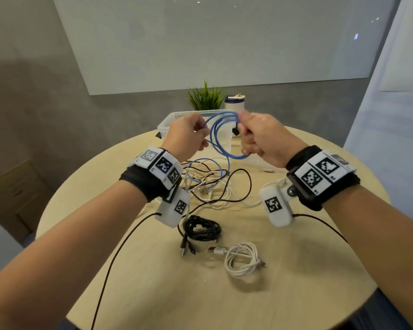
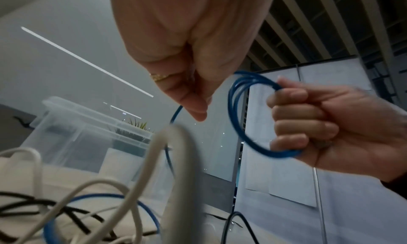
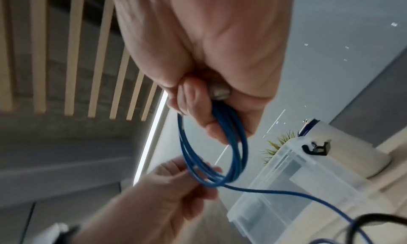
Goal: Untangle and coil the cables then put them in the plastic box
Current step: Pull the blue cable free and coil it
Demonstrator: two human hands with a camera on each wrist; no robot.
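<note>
Above the round table [image 1: 134, 270], our right hand [image 1: 262, 139] gripped the blue cable [image 1: 221, 136] in loops while our left hand [image 1: 188, 134] pinched its loose strand before the plastic box [image 1: 167, 122].

The curled right hand [image 3: 211, 59] hid the metal plug of the thin blue cable [image 3: 233, 143], and the clear plastic box [image 3: 286, 178] beside it was blurred.

Soft, even indoor light fills the head view; the round table [image 1: 296, 270] carries only faint shadows, and straight lines bow toward the frame edges. Both wrist views are dimmer and motion-smeared, with a blurred pale cable [image 2: 174, 169] at lower centre of the left one.
</note>
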